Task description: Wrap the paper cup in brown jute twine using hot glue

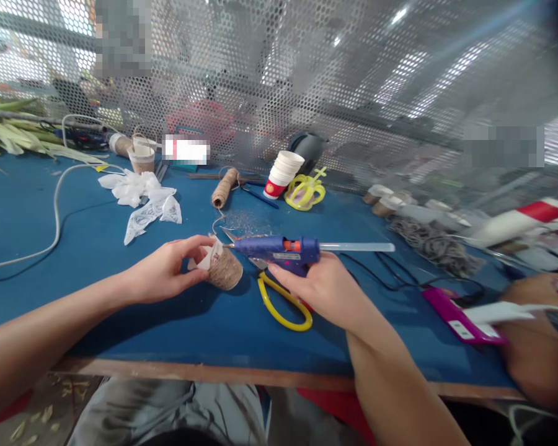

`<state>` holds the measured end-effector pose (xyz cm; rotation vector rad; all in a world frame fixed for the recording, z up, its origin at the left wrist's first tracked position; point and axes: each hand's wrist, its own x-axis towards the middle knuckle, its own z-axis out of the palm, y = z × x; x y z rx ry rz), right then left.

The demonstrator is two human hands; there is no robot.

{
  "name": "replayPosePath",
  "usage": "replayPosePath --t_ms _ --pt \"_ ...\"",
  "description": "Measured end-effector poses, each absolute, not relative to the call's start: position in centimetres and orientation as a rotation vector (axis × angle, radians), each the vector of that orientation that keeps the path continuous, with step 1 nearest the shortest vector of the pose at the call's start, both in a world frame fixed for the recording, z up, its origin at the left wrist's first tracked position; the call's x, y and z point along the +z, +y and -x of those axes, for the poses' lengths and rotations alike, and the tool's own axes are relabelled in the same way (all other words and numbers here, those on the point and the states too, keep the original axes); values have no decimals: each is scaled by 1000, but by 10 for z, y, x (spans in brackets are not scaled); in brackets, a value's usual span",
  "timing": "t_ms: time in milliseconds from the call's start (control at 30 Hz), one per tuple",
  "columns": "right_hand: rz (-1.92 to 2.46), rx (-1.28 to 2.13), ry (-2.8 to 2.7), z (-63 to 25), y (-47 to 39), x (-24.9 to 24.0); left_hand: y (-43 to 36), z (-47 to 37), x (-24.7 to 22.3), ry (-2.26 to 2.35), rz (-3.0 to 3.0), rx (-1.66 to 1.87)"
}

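Perforated metal sheeting (260, 68) stood behind a blue tabletop (204, 344). Near its front edge, a twine-wrapped cup (226, 271) was held tilted, mouth toward the left. Thumb and fingers of the left hand (172, 269) were clamped on its rim. Fingers of the right hand (328, 288) were closed about the handle of a blue glue gun (279, 249), its nozzle at the cup's upper side; whether the two touched could not be told. A clear glue stick (358, 247) projected from the gun's rear. Yellow-handled scissors (266, 300) lay beneath. Beyond lay a twine spool (225, 188), stacked paper cups (283, 174), a yellow crown-shaped piece (304, 193) and, leftward, crumpled white plastic (139, 192). At far right appeared another person's arm (534, 347), beside a magenta object (462, 316).
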<state>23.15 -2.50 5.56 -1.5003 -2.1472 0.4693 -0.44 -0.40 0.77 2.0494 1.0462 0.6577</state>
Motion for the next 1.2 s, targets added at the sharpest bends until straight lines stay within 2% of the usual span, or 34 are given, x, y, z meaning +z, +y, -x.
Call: replayPosePath --t_ms 267,467,700,900,1200 --pt "1491 584 -2112 -230 -28 56 -4 4 7 1038 -2064 666" --pt "1527 505 -2105 -229 -27 58 -3 4 6 1053 -2063 678" --pt "1541 670 -2085 -233 -28 56 -5 5 8 1063 -2089 647" --pt "1538 489 -2117 -230 -28 58 -4 4 10 1086 -2090 640" --pt "1527 609 -2104 -233 -29 57 -5 4 10 1074 -2082 646"
